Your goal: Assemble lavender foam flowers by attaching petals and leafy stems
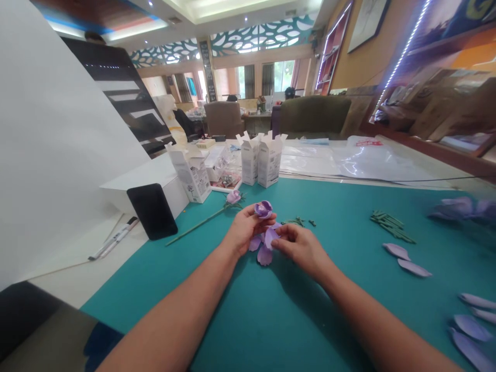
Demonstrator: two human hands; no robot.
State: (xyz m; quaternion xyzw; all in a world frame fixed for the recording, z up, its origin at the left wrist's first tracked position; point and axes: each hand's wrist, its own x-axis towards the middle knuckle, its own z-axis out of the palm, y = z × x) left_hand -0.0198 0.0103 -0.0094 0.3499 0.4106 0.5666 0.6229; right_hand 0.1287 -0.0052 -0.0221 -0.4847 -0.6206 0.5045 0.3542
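In my left hand (pixel 243 227) is a purple artificial flower head (pixel 263 208), its cupped petals facing up between thumb and fingers. More lilac petals hang below it. My right hand (pixel 302 245) pinches one lilac petal (pixel 271 237) at the right side of this cluster, close beneath the flower head. Another petal (pixel 265 256) droops lowest, just above the green mat. Behind my left hand lies a finished-looking pale purple flower (pixel 234 197) on a long green stem (pixel 199 225). Where the held petals join is hidden by my fingers.
Short green stem pieces (pixel 391 226) and loose petals (pixel 414 268) lie to the right on the green mat (pixel 329 320). Smaller green bits (pixel 298 221) are behind my right hand. Opened white boxes (pixel 268 161) stand at the back. A black tablet (pixel 152 212) leans at left, near pens (pixel 114 238).
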